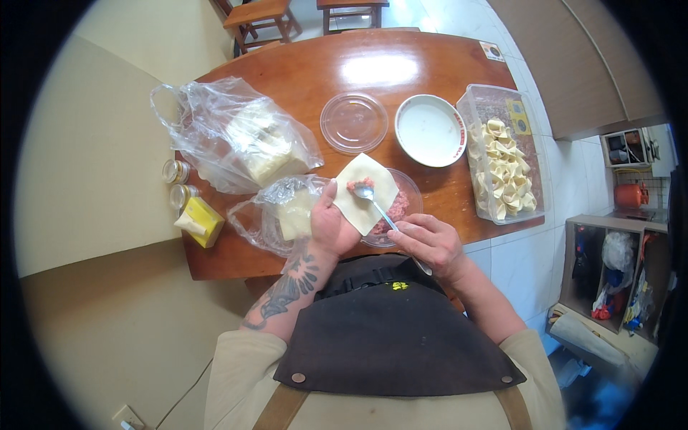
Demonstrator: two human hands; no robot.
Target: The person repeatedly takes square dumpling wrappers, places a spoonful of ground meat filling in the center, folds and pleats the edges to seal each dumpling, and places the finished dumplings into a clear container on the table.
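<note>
On my left hand point(332, 223) lies a square dough wrapper point(361, 210), its near edge held by the palm and thumb. My right hand point(430, 243) grips a metal spoon point(380, 211), whose bowl rests on a small lump of pinkish minced meat point(356, 185) on the wrapper. Partly hidden beneath the wrapper and spoon is a round clear plastic container with more minced meat point(399, 207). Left of my left hand, a stack of wrappers point(294, 215) sits in an opened clear plastic bag. Folded dumplings point(502, 172) fill much of a clear plastic box at the right.
Beyond my hands are a round clear lid point(353, 122) and a white bowl point(430, 130) of whitish liquid. A larger plastic bag of wrappers point(263, 142) lies at the left, near small jars point(175, 171) and a yellow tissue pack point(200, 221). Wooden stools point(260, 13) stand past the table.
</note>
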